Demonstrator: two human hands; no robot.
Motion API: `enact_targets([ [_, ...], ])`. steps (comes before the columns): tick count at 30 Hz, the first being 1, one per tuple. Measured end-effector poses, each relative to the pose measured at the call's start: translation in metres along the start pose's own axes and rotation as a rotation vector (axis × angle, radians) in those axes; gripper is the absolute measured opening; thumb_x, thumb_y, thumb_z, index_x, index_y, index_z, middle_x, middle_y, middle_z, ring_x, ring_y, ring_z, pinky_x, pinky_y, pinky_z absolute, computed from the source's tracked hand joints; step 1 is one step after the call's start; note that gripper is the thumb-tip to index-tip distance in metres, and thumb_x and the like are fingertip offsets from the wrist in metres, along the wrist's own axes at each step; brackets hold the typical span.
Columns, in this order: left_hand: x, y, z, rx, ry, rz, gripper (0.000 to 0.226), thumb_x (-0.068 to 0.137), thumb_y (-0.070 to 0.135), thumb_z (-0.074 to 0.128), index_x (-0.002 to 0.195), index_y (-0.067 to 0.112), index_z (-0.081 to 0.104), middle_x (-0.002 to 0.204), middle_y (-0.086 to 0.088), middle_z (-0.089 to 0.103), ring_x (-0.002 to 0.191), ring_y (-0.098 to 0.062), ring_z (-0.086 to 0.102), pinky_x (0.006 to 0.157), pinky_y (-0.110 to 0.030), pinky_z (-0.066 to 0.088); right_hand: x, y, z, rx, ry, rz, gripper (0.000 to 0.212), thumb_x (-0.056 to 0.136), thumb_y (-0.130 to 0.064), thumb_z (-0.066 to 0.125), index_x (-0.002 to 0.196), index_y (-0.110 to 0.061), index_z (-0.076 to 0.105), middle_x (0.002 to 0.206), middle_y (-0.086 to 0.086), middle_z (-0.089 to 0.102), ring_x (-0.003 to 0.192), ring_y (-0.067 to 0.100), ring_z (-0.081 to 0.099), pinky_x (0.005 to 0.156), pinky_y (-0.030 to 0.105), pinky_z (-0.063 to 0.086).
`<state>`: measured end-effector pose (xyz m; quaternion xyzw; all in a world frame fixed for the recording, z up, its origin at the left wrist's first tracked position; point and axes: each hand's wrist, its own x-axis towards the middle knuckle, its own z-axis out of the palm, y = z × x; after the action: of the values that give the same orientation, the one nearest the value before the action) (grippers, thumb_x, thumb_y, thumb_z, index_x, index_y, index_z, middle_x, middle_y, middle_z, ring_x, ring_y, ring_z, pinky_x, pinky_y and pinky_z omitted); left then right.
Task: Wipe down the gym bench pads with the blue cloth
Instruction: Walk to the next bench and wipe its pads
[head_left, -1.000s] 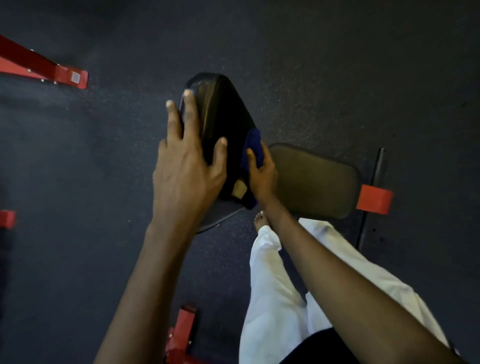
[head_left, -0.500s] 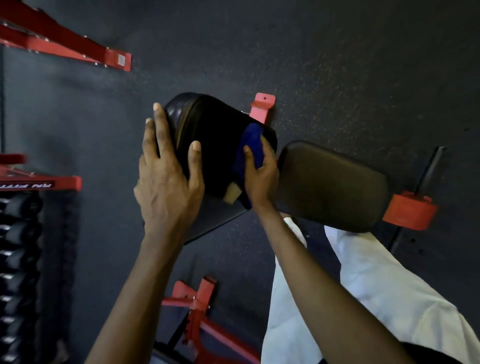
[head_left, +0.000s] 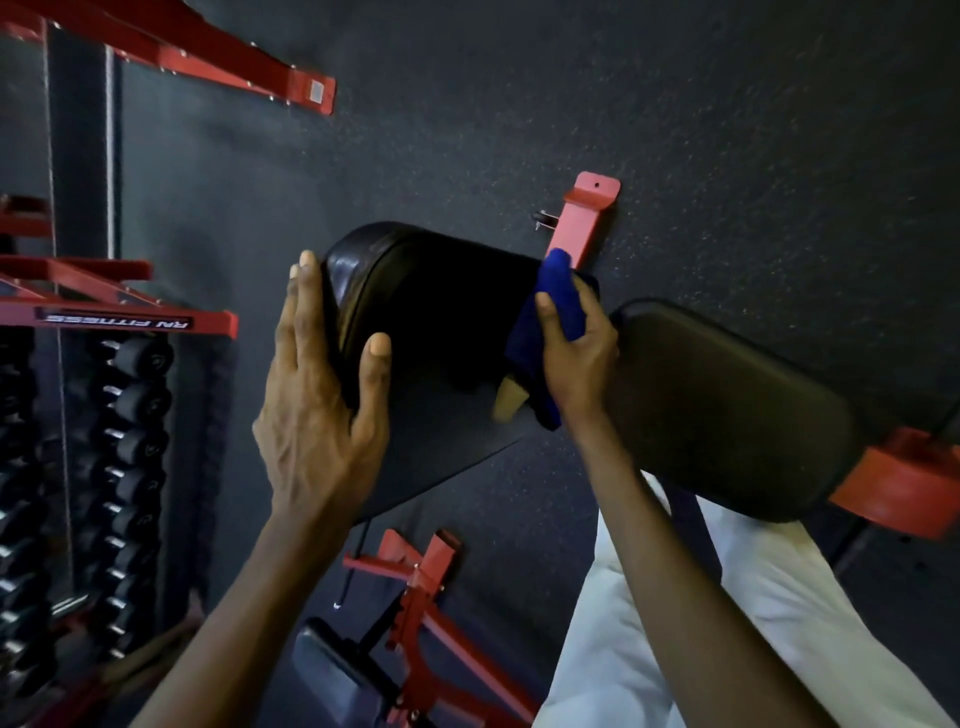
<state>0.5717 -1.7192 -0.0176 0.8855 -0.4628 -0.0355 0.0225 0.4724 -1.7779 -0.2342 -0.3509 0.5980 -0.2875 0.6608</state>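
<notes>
The raised black back pad (head_left: 441, 312) of the gym bench fills the middle of the view. My left hand (head_left: 322, 415) grips its left edge, fingers over the side and thumb on the face. My right hand (head_left: 576, 353) presses a folded blue cloth (head_left: 550, 322) against the pad's right edge. A pale tag hangs from the cloth's lower end. The black seat pad (head_left: 727, 405) lies flat to the right, just beyond my right hand.
Red bench frame parts (head_left: 582, 223) stick out behind the pad, and a red bracket (head_left: 904, 483) sits at the seat's right end. A dumbbell rack (head_left: 119, 441) stands on the left. Another red bench frame (head_left: 426, 597) lies below. White trousers (head_left: 727, 623) show bottom right.
The view has swung so the rack and lower bench come into sight. My right hand has slid the cloth a little up the pad's right edge. My left hand keeps its grip.
</notes>
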Motion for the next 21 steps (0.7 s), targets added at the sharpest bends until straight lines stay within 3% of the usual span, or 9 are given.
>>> enact_targets([
  [6,0.006,-0.004,-0.007,-0.05,-0.113,0.001,0.07,0.103,0.051,0.037,0.163,0.033,0.007,0.17,0.011,0.016,0.153,-0.011,0.026,0.097,-0.034,0.036,-0.04,-0.093,0.001,0.003,-0.224,-0.41,0.055,0.088,-0.046,0.073,0.133,-0.015,0.065,0.14,0.001,0.063,0.132,0.008,0.056,0.108,0.036,0.048],
  [12,0.006,-0.001,-0.001,-0.044,-0.045,-0.032,0.064,0.105,0.051,0.032,0.163,0.031,0.014,0.167,0.009,0.025,0.146,-0.013,0.038,0.089,-0.034,0.042,-0.033,-0.144,0.01,-0.11,-0.313,-0.654,0.047,0.086,-0.046,0.075,0.123,-0.017,0.072,0.134,0.0,0.066,0.126,0.01,0.059,0.104,0.032,0.05],
  [14,0.006,0.0,0.0,-0.034,-0.039,-0.044,0.062,0.107,0.052,0.031,0.163,0.032,0.013,0.167,0.009,0.027,0.144,-0.015,0.042,0.087,-0.034,0.043,-0.029,-0.147,0.015,-0.132,-0.319,-0.653,0.047,0.087,-0.046,0.075,0.123,-0.017,0.072,0.13,-0.002,0.067,0.121,0.009,0.061,0.103,0.03,0.05],
  [17,0.006,0.002,-0.001,-0.039,-0.032,-0.063,0.062,0.107,0.051,0.032,0.163,0.034,0.013,0.166,0.008,0.029,0.142,-0.019,0.044,0.086,-0.035,0.041,-0.013,-0.129,0.011,-0.114,-0.3,-0.504,0.045,0.087,-0.048,0.074,0.119,-0.016,0.073,0.12,-0.005,0.069,0.112,0.004,0.063,0.098,0.024,0.05],
  [21,0.006,0.005,0.0,-0.02,-0.017,-0.078,0.061,0.107,0.049,0.034,0.163,0.032,0.016,0.164,0.004,0.033,0.14,-0.02,0.044,0.087,-0.033,0.038,0.039,-0.092,0.001,-0.225,-0.284,-0.32,0.032,0.085,-0.062,0.065,0.089,-0.03,0.07,0.095,-0.003,0.069,0.089,0.009,0.063,0.084,0.028,0.051],
])
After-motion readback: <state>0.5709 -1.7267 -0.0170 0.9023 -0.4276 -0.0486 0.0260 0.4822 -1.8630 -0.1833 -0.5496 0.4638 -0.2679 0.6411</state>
